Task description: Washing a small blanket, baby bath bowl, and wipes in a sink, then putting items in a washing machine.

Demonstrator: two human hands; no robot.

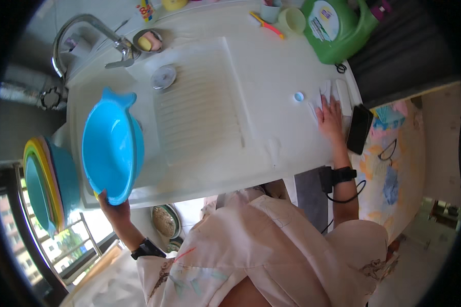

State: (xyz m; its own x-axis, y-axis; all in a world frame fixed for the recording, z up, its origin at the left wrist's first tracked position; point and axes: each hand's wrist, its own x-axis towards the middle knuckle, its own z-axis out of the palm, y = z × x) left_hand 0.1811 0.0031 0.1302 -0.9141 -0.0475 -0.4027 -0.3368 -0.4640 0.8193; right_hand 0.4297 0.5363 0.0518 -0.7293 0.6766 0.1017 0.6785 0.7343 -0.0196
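Note:
My left hand grips the lower rim of a blue plastic basin, which is tilted over the left side of a white laundry sink. The basin has a tail-shaped handle at its far end and looks empty inside. On the counter at the right, my right hand lies with fingers stretched out over some white cloth-like items, whose kind I cannot make out. Beside it are a white oblong piece, a black phone and a small blue-and-white cap.
A chrome faucet and a soap dish stand at the far left. The sink has a ribbed washboard and a round metal drain piece. A green detergent jug stands far right; stacked colored basins hang at left.

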